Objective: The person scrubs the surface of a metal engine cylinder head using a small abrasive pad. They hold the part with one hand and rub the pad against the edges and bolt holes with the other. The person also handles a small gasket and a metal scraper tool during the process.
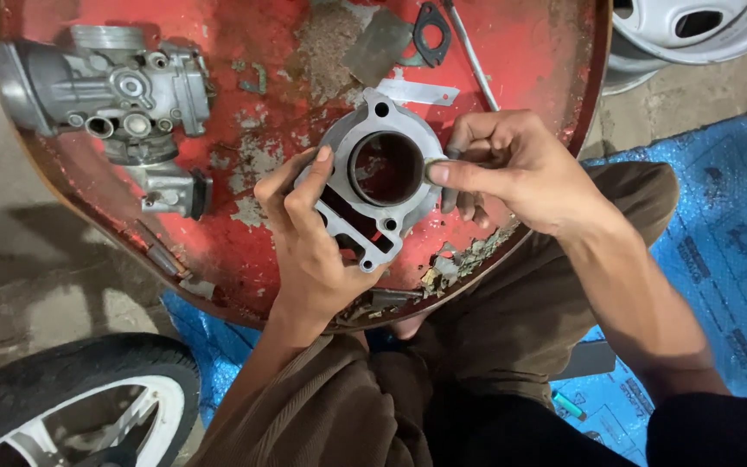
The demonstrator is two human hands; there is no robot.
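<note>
left hand clamped on the cylinder block, right hand pinching its bore rim, probably best keeping it flat on the red drum lid.

Left hand: raised from lower centre, palm toward camera's left, fingers curled in a grip, index finger extended upward along the held part's edge. Right hand: entering from right, forearm bare, thumb and index fingertip pinched together, remaining fingers folded beneath. Both wrists bent inward, hands near each other.
</note>
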